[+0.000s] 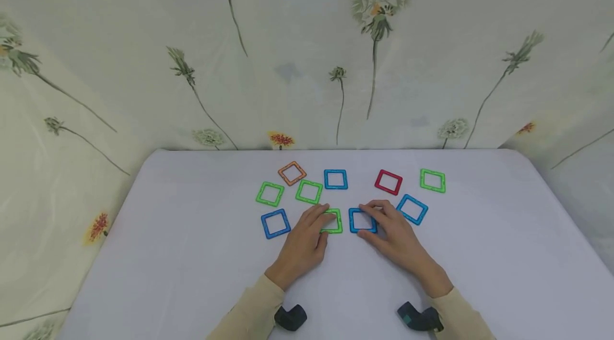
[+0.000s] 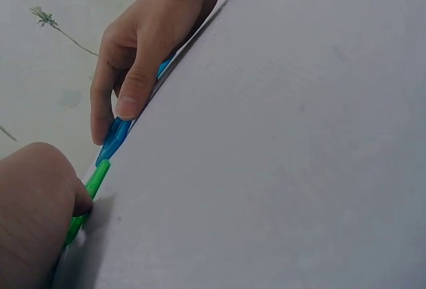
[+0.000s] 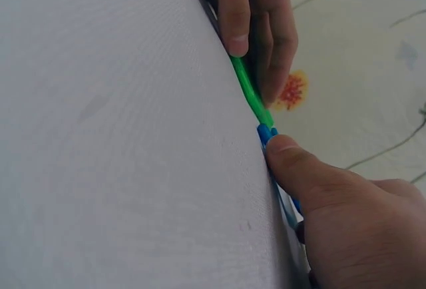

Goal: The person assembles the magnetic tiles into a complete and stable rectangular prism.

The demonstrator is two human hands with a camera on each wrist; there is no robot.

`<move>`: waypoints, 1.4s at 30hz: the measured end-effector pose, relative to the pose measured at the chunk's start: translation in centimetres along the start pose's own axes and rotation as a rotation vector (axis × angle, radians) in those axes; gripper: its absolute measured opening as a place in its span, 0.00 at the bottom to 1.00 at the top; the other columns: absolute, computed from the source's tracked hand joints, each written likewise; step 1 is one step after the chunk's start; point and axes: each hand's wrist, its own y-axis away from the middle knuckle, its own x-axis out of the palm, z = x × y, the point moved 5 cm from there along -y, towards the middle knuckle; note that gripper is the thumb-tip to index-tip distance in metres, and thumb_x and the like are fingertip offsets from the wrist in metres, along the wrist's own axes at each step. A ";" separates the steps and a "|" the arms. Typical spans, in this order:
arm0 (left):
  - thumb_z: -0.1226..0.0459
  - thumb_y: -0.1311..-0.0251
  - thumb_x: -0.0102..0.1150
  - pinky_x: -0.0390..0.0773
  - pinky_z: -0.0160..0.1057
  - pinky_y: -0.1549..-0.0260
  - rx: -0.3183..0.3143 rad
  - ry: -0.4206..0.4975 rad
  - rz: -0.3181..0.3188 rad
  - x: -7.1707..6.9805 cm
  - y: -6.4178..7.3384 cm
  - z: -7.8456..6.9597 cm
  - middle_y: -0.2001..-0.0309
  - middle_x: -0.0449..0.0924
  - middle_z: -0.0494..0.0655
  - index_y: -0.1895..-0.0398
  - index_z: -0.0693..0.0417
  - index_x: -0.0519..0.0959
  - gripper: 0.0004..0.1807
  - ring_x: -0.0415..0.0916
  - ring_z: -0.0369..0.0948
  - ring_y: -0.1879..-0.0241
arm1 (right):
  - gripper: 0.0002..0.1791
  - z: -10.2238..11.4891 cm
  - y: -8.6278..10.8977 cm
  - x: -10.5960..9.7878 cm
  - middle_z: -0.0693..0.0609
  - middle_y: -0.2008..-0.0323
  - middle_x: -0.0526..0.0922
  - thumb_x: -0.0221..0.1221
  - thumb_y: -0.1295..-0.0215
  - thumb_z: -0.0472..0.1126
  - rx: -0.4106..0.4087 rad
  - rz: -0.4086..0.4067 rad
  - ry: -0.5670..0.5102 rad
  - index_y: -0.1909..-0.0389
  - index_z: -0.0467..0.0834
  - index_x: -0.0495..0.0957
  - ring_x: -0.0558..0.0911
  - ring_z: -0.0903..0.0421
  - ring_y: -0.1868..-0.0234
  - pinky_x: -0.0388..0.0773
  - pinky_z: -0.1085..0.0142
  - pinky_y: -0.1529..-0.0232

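Table: white cloth [image 1: 168, 276], flowered backdrop [image 1: 297, 20] behind it.
Sleeves: beige [image 1: 254, 302], one per side, dark wrist units [image 1: 293, 318] beside them.
Left hand [image 1: 303, 241]: thumb near side, fingers far side, gripping the near green frame [image 1: 340, 221] by its left part.
Right hand [image 1: 397, 239]: thumb near edge, finger far edge, gripping the near blue frame [image 1: 352, 220] by its right part.
Held pair: mid-table between the hands, side by side, narrow gap in the head view. Facing bars run near-to-far, other bars about parallel to the table's far edge. Look square, so no clear long axis. Flat or slightly lifted: can't tell.
Left blue frame [image 1: 264, 226]: just left of left hand, turned a little.
Right blue frame [image 1: 417, 201]: just beyond right hand, well rotated, contact unclear.
Next out, left: outer green frame [image 1: 260, 192] and inner green frame [image 1: 320, 194], both skewed.
Far row, left to right: orange frame [image 1: 300, 168] cornerwise, far blue frame [image 1: 336, 187] near square-on, red frame [image 1: 386, 191] skewed, far green frame [image 1: 433, 189] slightly skewed.
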 end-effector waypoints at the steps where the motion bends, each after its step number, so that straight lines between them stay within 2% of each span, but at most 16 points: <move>1: 0.66 0.38 0.55 0.63 0.39 0.32 0.001 0.000 0.002 0.1 0.0 -0.1 0.32 0.64 0.43 0.40 0.46 0.71 0.22 0.58 0.42 0.30 | 0.33 0.0 0.1 -0.1 0.54 0.44 0.71 0.68 0.47 0.52 0.002 0.000 0.002 0.39 0.50 0.72 0.73 0.59 0.49 0.79 0.58 0.51; 10: 0.65 0.38 0.55 0.63 0.39 0.32 0.025 0.017 0.010 0.9 0.0 -0.7 0.32 0.65 0.43 0.40 0.45 0.71 0.22 0.58 0.42 0.30 | 0.33 -0.3 1.1 -0.3 0.54 0.44 0.71 0.68 0.47 0.52 0.015 -0.004 0.013 0.39 0.51 0.72 0.73 0.59 0.50 0.77 0.58 0.51; 20: 0.63 0.37 0.55 0.61 0.39 0.31 0.027 0.004 0.032 1.1 0.3 -1.3 0.32 0.65 0.42 0.40 0.44 0.71 0.21 0.58 0.40 0.30 | 0.33 -0.2 1.9 -0.4 0.54 0.45 0.72 0.68 0.47 0.52 0.001 -0.013 0.012 0.39 0.49 0.73 0.73 0.60 0.50 0.75 0.60 0.53; 25: 0.64 0.38 0.55 0.60 0.40 0.31 0.012 0.015 0.031 0.7 0.7 -0.9 0.32 0.65 0.42 0.40 0.45 0.71 0.22 0.58 0.41 0.30 | 0.32 0.1 1.4 0.1 0.53 0.45 0.72 0.67 0.46 0.52 -0.041 -0.001 -0.001 0.39 0.49 0.73 0.73 0.59 0.49 0.73 0.59 0.52; 32: 0.66 0.39 0.57 0.61 0.41 0.31 0.017 0.005 -0.023 -0.5 0.3 -0.1 0.33 0.67 0.44 0.40 0.47 0.72 0.22 0.59 0.41 0.30 | 0.32 0.1 -0.3 0.9 0.54 0.44 0.71 0.64 0.44 0.56 -0.056 0.016 -0.023 0.38 0.51 0.71 0.71 0.58 0.46 0.72 0.57 0.48; 42: 0.67 0.40 0.57 0.61 0.43 0.31 0.050 0.033 -0.019 0.0 -0.1 -0.9 0.34 0.67 0.46 0.39 0.50 0.71 0.23 0.60 0.43 0.31 | 0.32 -0.4 0.1 0.2 0.53 0.44 0.72 0.66 0.45 0.55 -0.029 0.023 -0.023 0.39 0.51 0.72 0.72 0.56 0.45 0.72 0.55 0.47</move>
